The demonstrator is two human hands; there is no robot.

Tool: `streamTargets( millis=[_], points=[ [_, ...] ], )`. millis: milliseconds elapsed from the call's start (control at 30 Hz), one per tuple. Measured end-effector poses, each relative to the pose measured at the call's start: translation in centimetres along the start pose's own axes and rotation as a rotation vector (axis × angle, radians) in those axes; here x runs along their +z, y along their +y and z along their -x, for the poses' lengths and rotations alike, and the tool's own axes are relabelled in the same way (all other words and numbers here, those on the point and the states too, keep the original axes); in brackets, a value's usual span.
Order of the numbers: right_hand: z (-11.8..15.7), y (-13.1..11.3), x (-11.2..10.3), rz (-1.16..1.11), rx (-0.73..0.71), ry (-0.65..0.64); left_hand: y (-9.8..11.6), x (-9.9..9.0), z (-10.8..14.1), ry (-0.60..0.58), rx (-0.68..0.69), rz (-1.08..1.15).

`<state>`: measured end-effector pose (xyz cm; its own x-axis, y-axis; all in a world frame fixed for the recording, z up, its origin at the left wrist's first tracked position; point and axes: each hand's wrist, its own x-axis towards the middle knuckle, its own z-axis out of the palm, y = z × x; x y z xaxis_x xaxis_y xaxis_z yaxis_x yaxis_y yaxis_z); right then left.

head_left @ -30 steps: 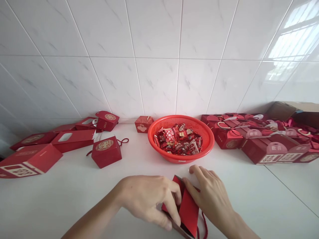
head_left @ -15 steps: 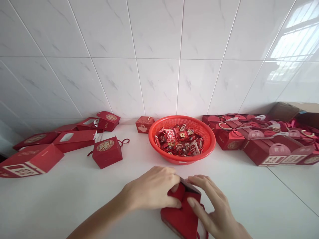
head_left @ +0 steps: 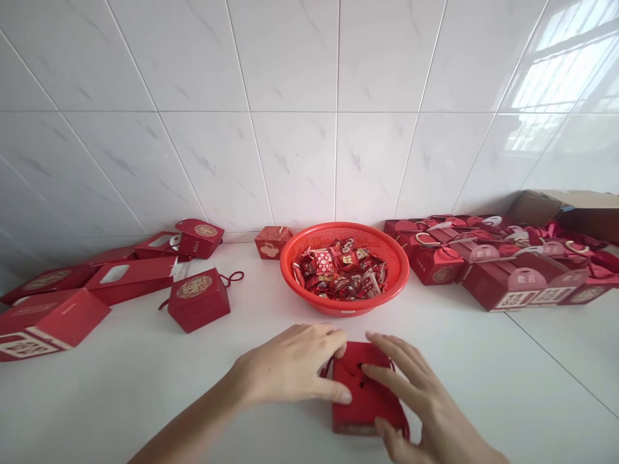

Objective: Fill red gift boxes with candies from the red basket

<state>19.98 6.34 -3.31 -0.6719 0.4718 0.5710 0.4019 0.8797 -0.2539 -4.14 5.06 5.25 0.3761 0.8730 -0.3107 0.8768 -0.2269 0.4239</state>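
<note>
Two hands work at one red box on the table [head_left: 261, 293], just in front of the red plastic basket [head_left: 344, 305] of wrapped sweets [head_left: 323, 261]. Half a second ago the red box [head_left: 355, 412] gaped at its far end, a dark flap raised and the left fingers dipping in; now its upper face lies nearly flat and the box sits squarer to the person. That suggests its closing is well along, though whether the flaps are locked is uncertain.

The left hand [head_left: 296, 364] is half curled, thumb on the upper face and fingers at the far left edge; I cannot tell whether it grips or merely steadies. The right hand [head_left: 423, 393] is loosely spread and grips nothing visible, its fingertips over the upper face near two small dark gaps.

A dark red cord [head_left: 406, 426] shows at the right side, partly covered by that hand. The inside of the box is hidden, so its contents are unknown. At far left, a box [head_left: 41, 325] is cut off by the frame; in the right-hand cluster of boxes [head_left: 507, 277], overlapping handles defeat counting.
</note>
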Motion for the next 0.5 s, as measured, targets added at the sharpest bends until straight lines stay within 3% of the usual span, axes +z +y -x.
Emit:
streamTargets(
  millis=[133, 300, 500],
  points=[
    [0.5, 0.4, -0.3, 0.145, 0.101, 0.078, 1.0, 1.5, -1.2, 0.087, 0.03, 0.104],
    [1.3, -0.6, 2.5, 0.269, 0.176, 0.131, 1.5, 3.2, -2.1, 0.193, 0.048, 0.152],
    [1.7, -1.0, 4.5, 0.442, 0.355, 0.139, 1.3, 3.0, -1.7, 0.156, 0.172, 0.205]
  ],
)
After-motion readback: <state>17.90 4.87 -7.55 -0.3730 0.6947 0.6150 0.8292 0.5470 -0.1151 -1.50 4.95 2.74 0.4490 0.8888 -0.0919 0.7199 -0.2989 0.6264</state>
